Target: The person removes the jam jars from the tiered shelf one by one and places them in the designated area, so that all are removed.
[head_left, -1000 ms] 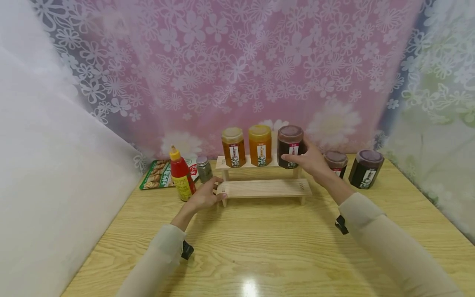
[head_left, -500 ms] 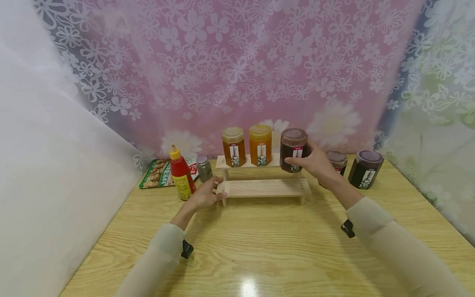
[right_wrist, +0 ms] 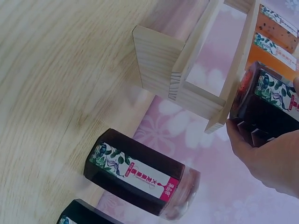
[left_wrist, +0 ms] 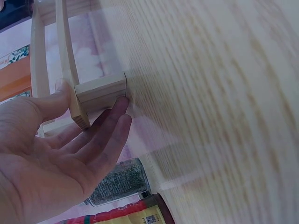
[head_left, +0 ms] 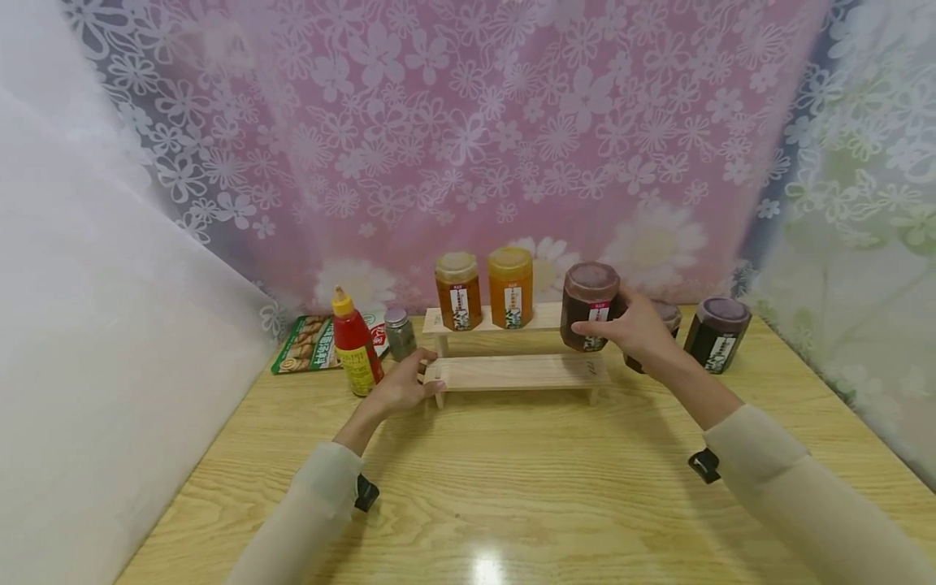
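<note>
A two-tier wooden shelf rack stands on the table. My left hand holds the left end of its lower board; in the left wrist view the thumb lies on the board and the fingers reach along the leg. My right hand grips a dark jam jar with a purplish lid, thumb across its front. The jar is upright and overlaps the right end of the upper board. On that board stand an amber jar and an orange jar.
Right of the rack, two more dark jars stand on the table: one partly behind my right hand, the other farther right. At left are a red sauce bottle, a small spice jar and a green food packet. A floral curtain hangs behind.
My right hand has moved to the right and toward me with the dark jar, which sits lower in the view. The left hand has stayed on the rack.
</note>
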The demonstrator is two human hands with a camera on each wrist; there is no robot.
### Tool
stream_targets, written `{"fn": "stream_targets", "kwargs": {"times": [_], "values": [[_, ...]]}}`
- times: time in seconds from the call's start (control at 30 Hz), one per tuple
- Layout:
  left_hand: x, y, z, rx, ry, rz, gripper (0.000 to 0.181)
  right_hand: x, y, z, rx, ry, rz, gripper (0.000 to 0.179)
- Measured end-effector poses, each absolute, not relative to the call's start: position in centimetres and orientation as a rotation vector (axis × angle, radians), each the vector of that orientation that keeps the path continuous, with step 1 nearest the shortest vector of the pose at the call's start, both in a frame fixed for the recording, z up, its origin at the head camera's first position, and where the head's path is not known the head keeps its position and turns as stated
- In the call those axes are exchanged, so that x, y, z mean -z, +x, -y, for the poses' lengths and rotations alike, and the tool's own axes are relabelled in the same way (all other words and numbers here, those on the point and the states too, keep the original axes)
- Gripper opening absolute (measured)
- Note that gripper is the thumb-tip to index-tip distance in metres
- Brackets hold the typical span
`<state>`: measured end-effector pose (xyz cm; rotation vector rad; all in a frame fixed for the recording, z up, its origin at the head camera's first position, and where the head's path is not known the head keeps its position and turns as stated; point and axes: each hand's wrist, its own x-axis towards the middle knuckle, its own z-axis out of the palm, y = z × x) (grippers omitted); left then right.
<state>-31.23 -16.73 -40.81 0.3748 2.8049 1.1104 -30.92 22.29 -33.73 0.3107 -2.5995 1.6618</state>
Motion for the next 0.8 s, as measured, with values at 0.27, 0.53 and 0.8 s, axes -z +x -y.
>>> {"fn": "stream_targets", "kwargs": {"times": [0.27,0.53,0.8], "values": [[40.8,-31.2,16.7,-1.110,0.375,-2.808,0.052,34.0,-29.9,-23.4,-1.720,0.282,2.595,0.101],[41.0,-31.0,16.6,-1.108,0.372,-2.798,0.053,35.5,-28.5,-25.2,-1.650,0.222,2.651,0.100],[41.0,-31.2,16.6,-1.122,0.363,-2.803,0.053,36.2,-27.4,-27.3,-1.609,0.082,2.726,0.117]]}}
